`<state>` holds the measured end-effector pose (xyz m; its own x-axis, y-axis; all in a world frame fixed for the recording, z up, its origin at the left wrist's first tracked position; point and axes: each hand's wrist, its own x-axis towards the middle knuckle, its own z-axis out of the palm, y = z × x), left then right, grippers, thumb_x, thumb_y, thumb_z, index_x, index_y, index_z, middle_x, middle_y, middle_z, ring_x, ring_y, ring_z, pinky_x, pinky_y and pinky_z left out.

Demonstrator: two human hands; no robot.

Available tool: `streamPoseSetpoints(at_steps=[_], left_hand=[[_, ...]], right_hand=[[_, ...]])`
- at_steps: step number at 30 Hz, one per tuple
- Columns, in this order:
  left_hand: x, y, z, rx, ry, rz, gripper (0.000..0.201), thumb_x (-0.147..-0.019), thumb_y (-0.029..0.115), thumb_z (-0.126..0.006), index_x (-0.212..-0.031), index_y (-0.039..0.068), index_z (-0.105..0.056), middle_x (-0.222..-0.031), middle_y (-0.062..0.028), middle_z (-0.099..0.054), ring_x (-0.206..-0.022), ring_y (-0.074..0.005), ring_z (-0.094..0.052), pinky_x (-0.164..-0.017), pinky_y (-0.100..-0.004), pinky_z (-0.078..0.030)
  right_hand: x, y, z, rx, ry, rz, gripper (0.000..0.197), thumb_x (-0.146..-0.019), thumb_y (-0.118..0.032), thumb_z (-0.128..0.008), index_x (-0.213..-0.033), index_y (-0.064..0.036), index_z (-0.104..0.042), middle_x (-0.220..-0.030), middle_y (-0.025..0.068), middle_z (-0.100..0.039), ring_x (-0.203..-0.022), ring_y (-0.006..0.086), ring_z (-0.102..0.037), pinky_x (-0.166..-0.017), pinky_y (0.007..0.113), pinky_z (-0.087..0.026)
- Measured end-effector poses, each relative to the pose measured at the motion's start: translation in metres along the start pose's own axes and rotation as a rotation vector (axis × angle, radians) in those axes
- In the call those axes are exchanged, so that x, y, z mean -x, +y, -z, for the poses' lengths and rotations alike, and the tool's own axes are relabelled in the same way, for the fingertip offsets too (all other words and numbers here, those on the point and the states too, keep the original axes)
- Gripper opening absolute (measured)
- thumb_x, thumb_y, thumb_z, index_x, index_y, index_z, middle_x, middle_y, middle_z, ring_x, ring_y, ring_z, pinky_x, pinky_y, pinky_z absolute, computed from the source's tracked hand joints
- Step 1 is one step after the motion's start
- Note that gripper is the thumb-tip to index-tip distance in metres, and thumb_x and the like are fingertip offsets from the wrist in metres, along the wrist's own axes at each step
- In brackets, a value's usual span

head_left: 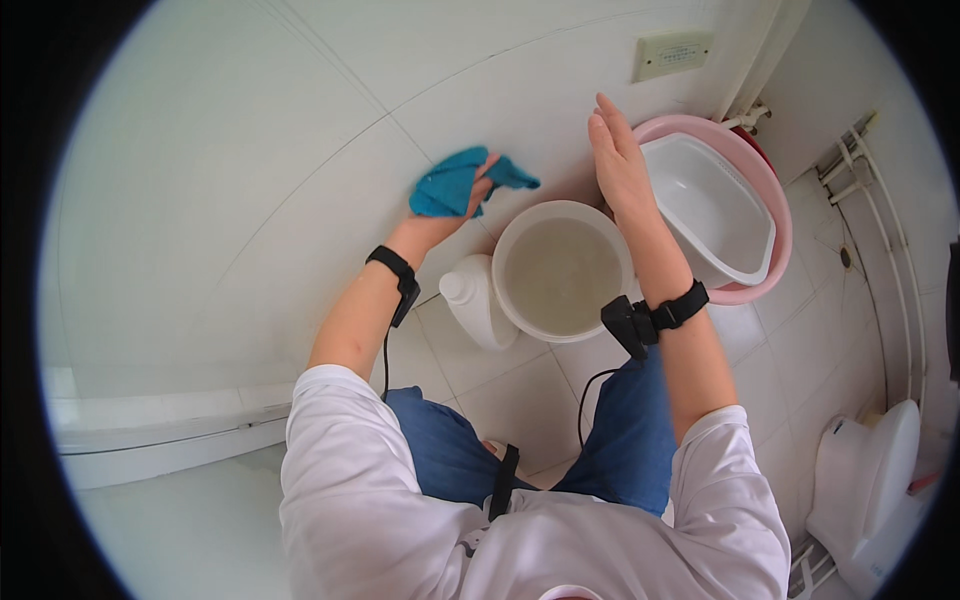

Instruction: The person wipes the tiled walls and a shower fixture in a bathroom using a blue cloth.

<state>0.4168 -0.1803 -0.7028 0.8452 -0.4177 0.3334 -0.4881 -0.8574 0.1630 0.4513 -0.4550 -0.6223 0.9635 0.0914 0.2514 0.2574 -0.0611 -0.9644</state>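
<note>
My left hand [481,192] grips a teal cloth [445,188], which is bunched over the hand and lies at the white tiled wall [330,130]; the cloth hides much of the hand. Fingers stretched and close together, my right hand [622,168] holds nothing and is raised beside the wall, between a round white bucket [498,268] and a pink basin [783,225]. Cloudy water [563,275] fills part of the bucket. Against the bucket's left side stands a white plastic bottle [480,302].
A white rectangular tub [705,195] sits inside the pink basin, with a red edge [755,148] behind it. White pipes [890,220] run along the right wall. A cream cover plate [672,56] is on the wall above. White toilet-like fixture [868,475] at lower right.
</note>
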Motion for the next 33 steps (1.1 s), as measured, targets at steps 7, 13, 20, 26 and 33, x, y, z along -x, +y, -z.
streamPoseSetpoints(at_steps=[7, 13, 20, 26, 33], left_hand=[[0.035, -0.013, 0.146, -0.643, 0.3, -0.249, 0.04, -0.074, 0.001, -0.069, -0.114, 0.007, -0.068, -0.127, -0.0126, -0.061, -0.121, -0.0344, -0.054, -0.098, -0.043, -0.046], [0.025, -0.01, 0.272, -0.905, 0.845, -0.019, 0.071, -0.065, 0.007, -0.075, -0.132, 0.021, -0.061, -0.128, -0.006, -0.053, -0.13, -0.0361, -0.039, -0.104, -0.0465, -0.033], [0.035, -0.017, 0.196, -0.633, 0.549, -0.209, 0.041, -0.075, -0.003, -0.061, -0.113, 0.011, -0.07, -0.12, -0.0065, -0.059, -0.131, -0.0337, -0.044, -0.104, -0.0456, -0.039], [0.044, -0.012, 0.202, -0.55, 0.38, -0.171, 0.034, -0.075, -0.001, -0.063, -0.106, 0.008, -0.072, -0.118, -0.0021, -0.062, -0.13, -0.03, -0.046, -0.103, -0.0412, -0.042], [0.036, -0.008, 0.153, -0.412, 0.473, -0.077, 0.03, -0.078, 0.003, -0.065, -0.107, 0.01, -0.072, -0.118, -0.0006, -0.062, -0.128, -0.0264, -0.047, -0.099, -0.0385, -0.044]], right_hand=[[-0.004, -0.047, -0.043, 0.225, -0.088, 0.276, 0.055, -0.096, -0.027, -0.054, -0.143, -0.0003, -0.041, -0.145, 0.0271, -0.041, -0.136, 0.0392, -0.039, -0.109, 0.043, -0.035], [-0.02, -0.112, -0.091, 0.335, -0.018, 0.535, 0.058, -0.093, -0.024, -0.059, -0.142, 0.0001, -0.041, -0.148, 0.034, -0.032, -0.135, 0.047, -0.036, -0.108, 0.047, -0.036], [-0.05, -0.139, -0.127, 0.517, 0.11, 0.791, 0.066, -0.088, -0.017, -0.062, -0.144, 0.0027, -0.033, -0.148, 0.0392, -0.024, -0.137, 0.0537, -0.027, -0.11, 0.048, -0.036], [-0.056, -0.14, -0.124, 0.592, 0.106, 0.788, 0.072, -0.086, -0.018, -0.064, -0.145, 0.004, -0.029, -0.149, 0.0396, -0.022, -0.139, 0.0535, -0.025, -0.109, 0.047, -0.038], [-0.052, -0.14, -0.125, 0.615, 0.089, 0.787, 0.076, -0.085, -0.019, -0.065, -0.147, 0.0024, -0.027, -0.15, 0.038, -0.021, -0.141, 0.0508, -0.023, -0.102, 0.046, -0.045]])
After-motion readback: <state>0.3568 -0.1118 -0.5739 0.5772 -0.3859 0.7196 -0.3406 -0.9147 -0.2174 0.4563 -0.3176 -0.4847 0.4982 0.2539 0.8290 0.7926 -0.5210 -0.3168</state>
